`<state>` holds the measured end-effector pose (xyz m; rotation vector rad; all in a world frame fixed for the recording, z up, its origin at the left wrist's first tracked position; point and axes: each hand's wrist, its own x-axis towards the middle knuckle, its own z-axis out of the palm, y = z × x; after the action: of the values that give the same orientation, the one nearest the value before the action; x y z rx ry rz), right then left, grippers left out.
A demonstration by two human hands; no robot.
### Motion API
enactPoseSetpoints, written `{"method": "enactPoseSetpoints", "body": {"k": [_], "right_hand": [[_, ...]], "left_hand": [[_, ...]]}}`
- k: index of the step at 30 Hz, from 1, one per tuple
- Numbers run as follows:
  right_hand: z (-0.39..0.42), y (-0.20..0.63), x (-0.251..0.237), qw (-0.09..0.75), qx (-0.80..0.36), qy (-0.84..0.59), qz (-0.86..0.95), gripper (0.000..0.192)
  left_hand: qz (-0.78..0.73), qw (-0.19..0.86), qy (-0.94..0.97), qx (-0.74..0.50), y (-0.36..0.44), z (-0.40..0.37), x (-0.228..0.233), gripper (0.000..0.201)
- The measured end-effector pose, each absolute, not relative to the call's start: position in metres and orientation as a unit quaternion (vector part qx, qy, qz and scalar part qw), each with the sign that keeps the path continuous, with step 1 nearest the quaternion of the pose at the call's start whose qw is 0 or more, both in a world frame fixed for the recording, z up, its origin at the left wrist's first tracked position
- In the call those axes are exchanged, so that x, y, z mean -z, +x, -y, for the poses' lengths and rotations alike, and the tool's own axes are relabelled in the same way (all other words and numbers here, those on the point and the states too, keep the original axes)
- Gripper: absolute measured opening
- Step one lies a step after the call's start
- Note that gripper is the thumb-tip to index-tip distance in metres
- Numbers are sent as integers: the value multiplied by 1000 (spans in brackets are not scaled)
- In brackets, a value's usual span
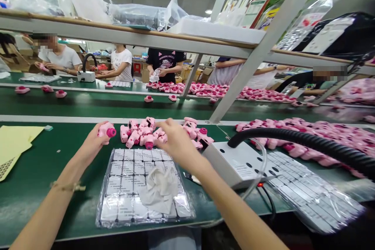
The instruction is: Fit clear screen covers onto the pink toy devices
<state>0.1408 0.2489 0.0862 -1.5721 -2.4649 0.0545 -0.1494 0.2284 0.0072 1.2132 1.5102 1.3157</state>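
My left hand is closed round a pink toy camera, its dark-pink lens facing right. My right hand reaches over a small pile of pink toy cameras, thumb and forefinger apart beside a pink piece at the pile's right part. Whether the fingers touch that piece is hard to see. In front of the pile lies a plastic-wrapped sheet of white rectangular pieces. A crumpled white cloth or tissue rests on it.
Right of my right arm stands a white box with a black hose, a second wrapped sheet beside it. A large heap of pink toy cameras lies further right. Yellow paper is at left. A shelf post slants across; co-workers sit opposite.
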Motion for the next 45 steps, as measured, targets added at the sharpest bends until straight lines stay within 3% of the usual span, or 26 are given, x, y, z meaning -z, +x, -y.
{"method": "enactPoseSetpoints", "body": {"k": [2,3,6,9,12,14,18,25,28,32,38,45], "right_hand": [[-198,127,-78,195,-37,-332,922,78],[-176,123,-74,219,-22,-270,937,83],[-129,122,-60,280,-24,-206,937,69],[-100,139,-44,411,-216,-231,855,50],[-65,158,-24,517,-451,-252,683,57],[-38,165,-10,536,-530,-252,606,58],[6,170,6,533,-528,-322,578,59],[42,181,10,524,-543,-335,565,60],[57,183,3,501,-440,-403,627,56],[70,184,-15,461,-244,-423,741,25],[74,184,-21,426,-206,-397,787,22],[71,192,-9,232,-270,-403,843,20]], "left_hand": [[-534,443,477,-540,-123,-186,-22,79],[-500,480,477,-540,-109,-162,-26,78],[-457,546,469,-522,-74,-97,-25,75],[-380,629,450,-507,-57,-50,-7,82],[-328,656,408,-543,-43,-15,9,87],[-349,647,362,-573,-28,5,11,80],[-403,615,296,-610,-1,37,5,67],[-424,541,392,-611,-3,61,13,76],[-440,519,408,-609,-6,68,18,68],[-439,483,460,-602,-12,75,20,60],[-418,463,561,-544,-28,76,23,64],[-450,529,565,-446,-39,73,29,61]]}}
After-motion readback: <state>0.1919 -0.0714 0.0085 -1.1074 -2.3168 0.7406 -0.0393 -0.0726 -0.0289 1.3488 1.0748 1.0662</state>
